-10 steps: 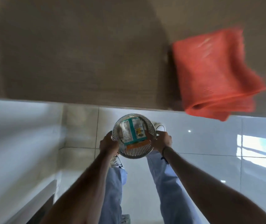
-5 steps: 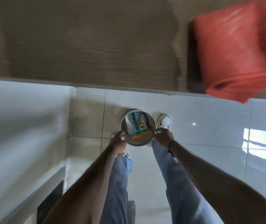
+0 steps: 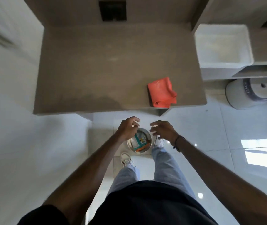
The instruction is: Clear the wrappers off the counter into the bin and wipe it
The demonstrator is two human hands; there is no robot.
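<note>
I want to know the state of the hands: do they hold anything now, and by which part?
Nothing is held. Left hand and right hand hover empty above the bin on the floor.

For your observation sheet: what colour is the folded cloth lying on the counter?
The cloth is orange-red, seen clearly in the head view.

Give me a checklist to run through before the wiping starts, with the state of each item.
1. Wrappers in the bin: ok, they lie inside it on the floor.
2. Counter free of wrappers: ok, none seen on it.
3. Cloth at hand: ok, the orange cloth lies folded at the counter's near right corner.
4. Left hand free: ok, open and empty above the bin.
5. Right hand free: ok, open and empty.
6. Cloth damp: cannot tell.
</note>
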